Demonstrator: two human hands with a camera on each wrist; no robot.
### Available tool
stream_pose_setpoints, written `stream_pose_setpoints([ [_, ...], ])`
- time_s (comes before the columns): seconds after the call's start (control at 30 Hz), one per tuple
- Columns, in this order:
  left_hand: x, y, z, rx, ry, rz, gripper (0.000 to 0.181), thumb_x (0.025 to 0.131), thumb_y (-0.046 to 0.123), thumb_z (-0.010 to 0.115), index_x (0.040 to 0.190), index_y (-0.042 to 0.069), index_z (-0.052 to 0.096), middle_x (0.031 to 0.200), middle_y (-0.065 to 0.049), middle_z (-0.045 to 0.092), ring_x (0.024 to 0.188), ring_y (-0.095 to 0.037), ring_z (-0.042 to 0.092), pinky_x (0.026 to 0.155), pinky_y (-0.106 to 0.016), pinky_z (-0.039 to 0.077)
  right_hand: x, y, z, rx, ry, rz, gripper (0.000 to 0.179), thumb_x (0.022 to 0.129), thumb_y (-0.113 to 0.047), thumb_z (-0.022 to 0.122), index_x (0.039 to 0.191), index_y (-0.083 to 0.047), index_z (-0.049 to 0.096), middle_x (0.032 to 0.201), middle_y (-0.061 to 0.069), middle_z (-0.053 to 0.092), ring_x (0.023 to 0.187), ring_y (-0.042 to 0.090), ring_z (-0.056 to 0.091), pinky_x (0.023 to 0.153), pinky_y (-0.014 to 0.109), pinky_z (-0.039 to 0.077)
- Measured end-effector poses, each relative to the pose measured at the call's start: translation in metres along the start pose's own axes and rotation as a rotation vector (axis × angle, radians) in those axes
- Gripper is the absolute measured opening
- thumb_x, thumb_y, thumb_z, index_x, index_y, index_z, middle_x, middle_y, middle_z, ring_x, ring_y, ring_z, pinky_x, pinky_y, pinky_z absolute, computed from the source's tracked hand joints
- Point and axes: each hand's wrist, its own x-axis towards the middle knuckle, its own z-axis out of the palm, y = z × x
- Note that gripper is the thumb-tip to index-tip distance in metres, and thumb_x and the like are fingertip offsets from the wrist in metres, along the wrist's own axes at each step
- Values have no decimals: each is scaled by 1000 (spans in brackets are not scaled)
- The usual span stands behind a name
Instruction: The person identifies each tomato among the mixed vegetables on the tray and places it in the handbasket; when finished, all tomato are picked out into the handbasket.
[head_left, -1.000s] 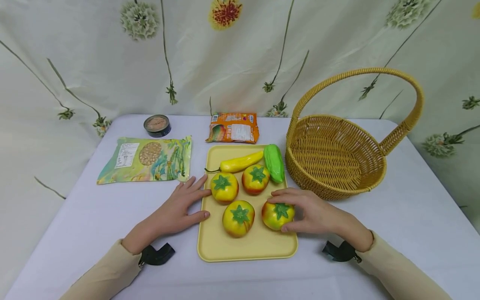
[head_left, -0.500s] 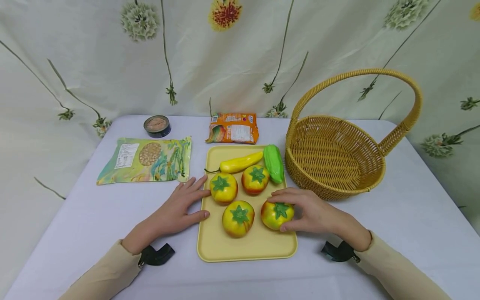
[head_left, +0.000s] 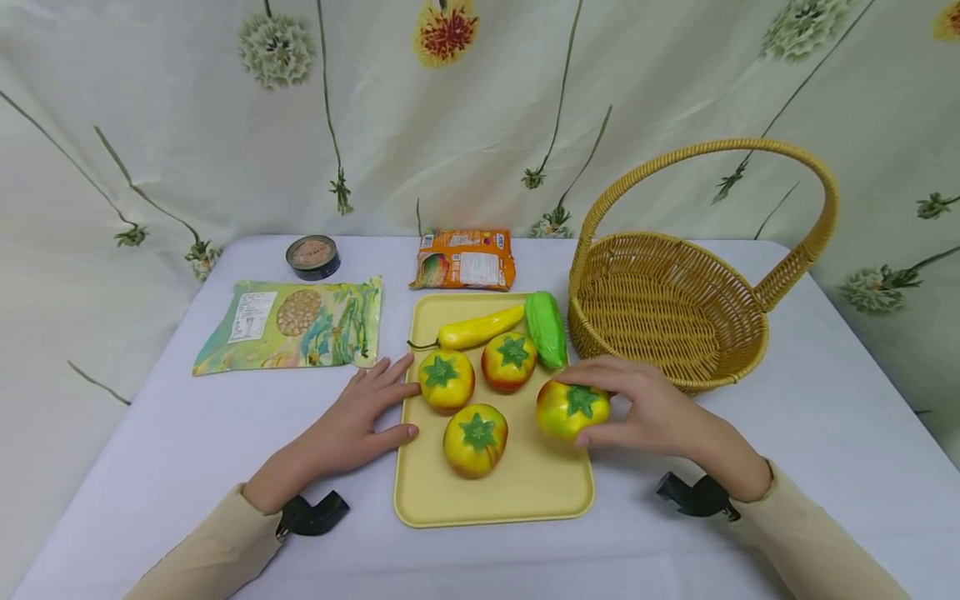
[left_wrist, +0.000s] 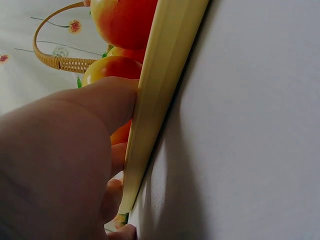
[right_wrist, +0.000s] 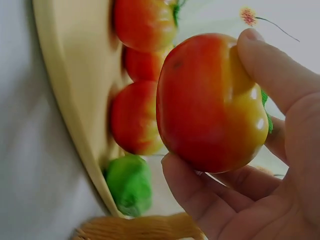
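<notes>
My right hand (head_left: pixel 652 408) grips a yellow-and-red tomato (head_left: pixel 562 412) with a green star top, thumb and fingers on opposite sides. In the right wrist view this tomato (right_wrist: pixel 200 105) is lifted clear of the tray, with red below. My left hand (head_left: pixel 360 417) rests with spread fingers at the left edge of the yellow tray (head_left: pixel 517 487); the left wrist view shows its fingers against the rim (left_wrist: pixel 160 85). On the tray stay three more tomatoes, one at the left (head_left: pixel 447 381), one mid-tray (head_left: pixel 509 362), one nearer (head_left: pixel 475 441), plus a yellow chili pepper (head_left: pixel 480 329) and a green pepper (head_left: pixel 546 329).
A wicker basket (head_left: pixel 759 337) with a tall arched handle stands right of the tray. Behind the tray lies an orange snack packet (head_left: pixel 465 260). To the left are a green printed bag (head_left: pixel 292 325) and a small round can (head_left: pixel 312 257). A flowered cloth hangs behind.
My right hand has raised the tomato off the tray and moved slightly up and to the right. The left hand stays at the tray's edge. The head view has shifted slightly.
</notes>
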Motion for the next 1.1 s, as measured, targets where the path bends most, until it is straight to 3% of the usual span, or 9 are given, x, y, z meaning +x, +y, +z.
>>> stream_pose_setpoints([
  [0.1, 0, 0, 0, -2, 1, 0, 58, 94, 41, 68, 142, 10, 59, 170, -14, 26, 156, -49, 15, 123, -72, 8, -2, 2, -9, -15, 53, -14, 66, 67, -23, 95, 128, -12, 70, 123, 5, 73, 111, 21, 69, 91, 38, 61],
  [0.27, -1, -1, 1, 1, 7, 2, 57, 94, 41, 68, 142, 10, 59, 170, -14, 26, 156, -49, 16, 123, -72, 9, -6, 7, -25, -43, 162, -16, 64, 65, -15, 95, 125, -9, 72, 117, 8, 75, 101, 14, 69, 85, 16, 57],
  [0.37, -1, -1, 0, -1, 10, 2, 57, 94, 40, 69, 141, 10, 60, 169, -13, 27, 156, -49, 17, 122, -72, 9, -9, 10, -34, -51, 213, -3, 64, 64, -12, 95, 124, -6, 72, 114, 11, 76, 99, 9, 68, 80, 9, 54],
  [0.83, -1, 1, -1, 0, 8, 0, 56, 94, 39, 69, 142, 10, 60, 169, -14, 26, 156, -49, 16, 122, -72, 8, -12, 22, -56, -110, 327, 140, 66, 65, 2, 92, 127, 0, 69, 119, 20, 73, 98, -15, 53, 71, 4, 53],
  [0.97, 0, 1, -1, -1, 6, -1, 56, 94, 38, 69, 142, 10, 60, 169, -14, 26, 156, -49, 16, 122, -72, 8, -11, 30, -57, -126, 339, 186, 65, 68, -2, 92, 129, -1, 68, 117, 20, 73, 94, -13, 53, 70, 4, 52],
  [1.1, 0, 2, -1, -7, 6, -2, 56, 94, 39, 69, 142, 10, 60, 169, -14, 26, 156, -49, 16, 122, -72, 8, -11, 38, -56, -164, 329, 244, 62, 72, -9, 91, 130, -1, 68, 116, 22, 73, 89, 3, 61, 68, 5, 51],
])
